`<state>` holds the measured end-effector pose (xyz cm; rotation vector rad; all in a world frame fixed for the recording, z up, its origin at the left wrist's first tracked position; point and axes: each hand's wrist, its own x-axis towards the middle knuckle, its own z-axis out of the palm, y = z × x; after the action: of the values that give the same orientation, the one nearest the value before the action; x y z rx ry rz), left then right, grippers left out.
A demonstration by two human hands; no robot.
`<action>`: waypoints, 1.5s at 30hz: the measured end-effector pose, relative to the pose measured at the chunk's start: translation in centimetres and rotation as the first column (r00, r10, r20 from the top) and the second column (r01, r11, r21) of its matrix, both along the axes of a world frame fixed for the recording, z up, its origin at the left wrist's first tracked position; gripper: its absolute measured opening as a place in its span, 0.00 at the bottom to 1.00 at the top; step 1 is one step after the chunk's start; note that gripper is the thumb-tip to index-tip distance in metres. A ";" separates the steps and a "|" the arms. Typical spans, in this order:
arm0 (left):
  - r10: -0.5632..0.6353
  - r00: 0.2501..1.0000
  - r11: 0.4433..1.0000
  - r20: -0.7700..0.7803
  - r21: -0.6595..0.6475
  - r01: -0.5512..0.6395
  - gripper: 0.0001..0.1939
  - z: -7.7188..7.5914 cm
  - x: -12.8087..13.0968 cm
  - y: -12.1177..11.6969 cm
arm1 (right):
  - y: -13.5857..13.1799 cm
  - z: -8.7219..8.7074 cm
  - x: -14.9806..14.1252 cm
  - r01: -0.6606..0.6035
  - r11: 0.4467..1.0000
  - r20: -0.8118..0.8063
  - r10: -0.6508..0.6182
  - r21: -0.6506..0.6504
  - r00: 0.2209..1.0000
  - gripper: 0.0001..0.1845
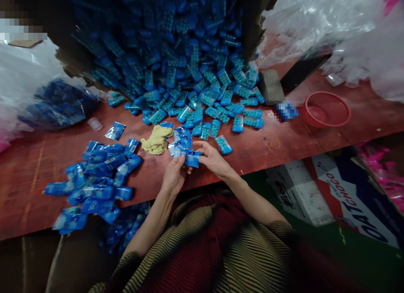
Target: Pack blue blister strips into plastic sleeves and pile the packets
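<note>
My left hand (174,175) and my right hand (213,158) meet over the front edge of a red-brown table (284,150). Both pinch a small blue plastic packet (192,158) between their fingers. Just behind it lies a short stack of flat blue packets (181,139). A large heap of blue capsule-shaped cases (189,74) spills from a cardboard box toward me. One loose case (223,145) lies close to my right hand. A pile of filled blue packets (94,175) lies to the left of my left hand.
A crumpled yellow cloth (157,140) lies beside the packets. A red plastic basket (325,110) and a grey block (271,86) sit at the right. Clear plastic bags (315,19) pile up behind; printed cartons (347,196) stand below the table at right.
</note>
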<state>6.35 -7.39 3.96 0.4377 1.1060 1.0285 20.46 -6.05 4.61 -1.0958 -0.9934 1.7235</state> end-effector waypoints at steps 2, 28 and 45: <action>-0.001 0.999 1.000 -0.038 0.016 0.002 0.15 0.1 0.1 -0.1 | 0.0 -0.5 -0.5 0.027 0.999 0.075 -0.030 0.047 0.997 0.22; 0.150 0.983 0.969 0.103 -0.210 -0.126 0.11 0.3 0.2 0.3 | -0.5 0.9 6.6 -0.214 0.951 0.216 0.166 0.222 0.962 0.19; 0.044 0.997 0.999 0.065 -0.027 -0.042 0.21 -0.5 -0.3 -0.1 | -1.4 2.9 5.7 -0.304 0.879 0.420 0.136 0.367 0.897 0.17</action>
<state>6.06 -7.45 3.47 0.3584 1.0730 1.0578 26.13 -7.41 7.49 -1.0737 -1.7157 1.3833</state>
